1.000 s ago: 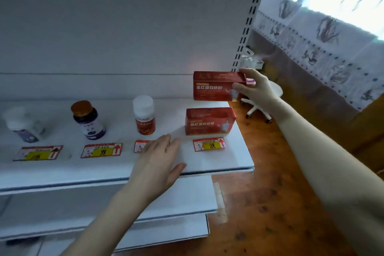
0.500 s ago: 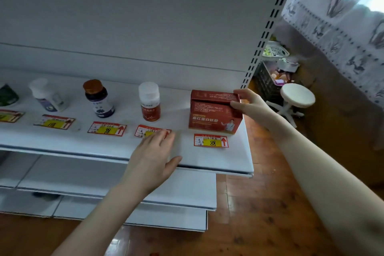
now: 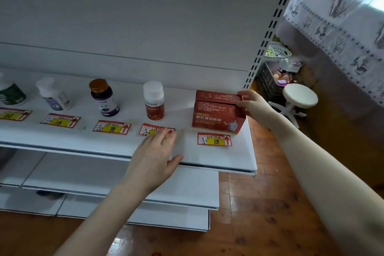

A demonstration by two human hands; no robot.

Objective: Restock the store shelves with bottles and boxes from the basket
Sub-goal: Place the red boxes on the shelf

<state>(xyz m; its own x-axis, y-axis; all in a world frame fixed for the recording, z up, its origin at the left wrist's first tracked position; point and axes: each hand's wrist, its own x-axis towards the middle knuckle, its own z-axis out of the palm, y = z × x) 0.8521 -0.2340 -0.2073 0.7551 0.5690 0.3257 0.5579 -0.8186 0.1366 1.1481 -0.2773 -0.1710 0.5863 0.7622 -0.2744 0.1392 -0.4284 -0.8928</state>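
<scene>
The right hand (image 3: pixel 252 108) is wrapped round the right end of the top red box (image 3: pixel 218 97), with the thumb up on the lid edge. This box sits on top of a second red box (image 3: pixel 217 120), near the right end of the white shelf (image 3: pixel 207 158), just behind the "88" price tag (image 3: pixel 215 139).

The left hand (image 3: pixel 153 158) lies flat and open on the front of the shelf. It holds nothing, and its fingertips (image 3: pixel 166 134) cover part of another price tag (image 3: pixel 148 129).

I think the step now is to make the top box sit straight. To do it well, line its edges up with the box below, press down softly, then let go slowly so nothing slides.

More to the left stand a white-capped red bottle (image 3: pixel 154 101), a dark bottle with a brown cap (image 3: pixel 104 96) and more bottles. The basket is not clearly seen.
</scene>
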